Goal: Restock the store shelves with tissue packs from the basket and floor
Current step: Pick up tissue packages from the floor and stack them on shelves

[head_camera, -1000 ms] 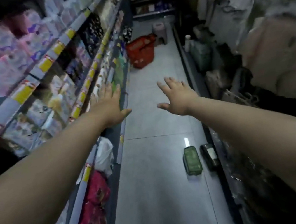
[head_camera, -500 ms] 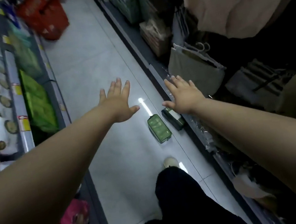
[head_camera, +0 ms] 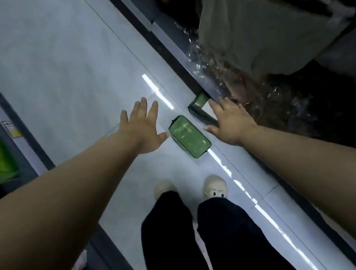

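- Both shoes (head_camera: 214, 187) and the dark trousers (head_camera: 170, 241) show at the bottom; half a second ago only one shoe showed.
- The left hand (head_camera: 143, 128) and right hand (head_camera: 231, 121), fingers spread and holding nothing, have come closer to the green tissue pack (head_camera: 190, 136) on the floor (head_camera: 69, 70) and flank it.
- A darker pack (head_camera: 199, 108) lies just beyond, against the right shelf base (head_camera: 126, 5), partly behind the right hand.
- A grey bag (head_camera: 260, 28) stands farther right.

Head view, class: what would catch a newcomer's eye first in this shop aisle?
Two bare arms reach down the middle, left hand and right hand spread open, holding nothing. Between them a green tissue pack lies on the pale tiled floor, with a darker pack just beyond it, partly behind the right hand. Below stand the person's pale shoes.
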`<action>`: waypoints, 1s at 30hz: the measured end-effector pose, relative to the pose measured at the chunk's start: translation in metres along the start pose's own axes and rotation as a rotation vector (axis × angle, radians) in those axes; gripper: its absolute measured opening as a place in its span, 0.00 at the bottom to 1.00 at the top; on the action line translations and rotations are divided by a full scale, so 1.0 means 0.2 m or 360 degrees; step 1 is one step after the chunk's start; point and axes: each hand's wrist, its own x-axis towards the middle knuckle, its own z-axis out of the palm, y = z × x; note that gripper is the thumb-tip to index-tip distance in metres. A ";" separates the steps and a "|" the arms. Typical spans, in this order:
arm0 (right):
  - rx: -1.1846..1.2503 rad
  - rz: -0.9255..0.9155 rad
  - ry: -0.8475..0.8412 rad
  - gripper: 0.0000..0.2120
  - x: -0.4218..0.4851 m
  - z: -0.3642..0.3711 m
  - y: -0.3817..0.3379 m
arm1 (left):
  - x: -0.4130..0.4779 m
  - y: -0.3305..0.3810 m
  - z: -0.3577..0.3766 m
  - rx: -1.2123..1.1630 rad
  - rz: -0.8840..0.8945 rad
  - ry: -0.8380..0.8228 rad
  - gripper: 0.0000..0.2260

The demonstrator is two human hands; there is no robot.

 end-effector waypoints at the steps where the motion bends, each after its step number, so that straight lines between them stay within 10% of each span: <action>1: 0.0043 0.0023 -0.0009 0.38 0.07 0.08 0.01 | 0.10 -0.02 0.07 0.0014 0.0008 -0.0044 0.39; 14: 0.0583 0.0619 -0.0163 0.40 0.82 1.34 0.20 | 1.36 0.05 1.05 -0.0106 0.0141 -0.0223 0.39; 24: 0.2703 0.1465 -0.0259 0.37 1.24 1.88 0.29 | 1.87 0.16 1.51 -0.1595 -0.0479 -0.0235 0.36; 30: 0.2664 0.1457 0.0211 0.29 1.15 1.51 0.22 | 1.47 0.04 1.34 -0.2410 -0.0727 -0.0491 0.51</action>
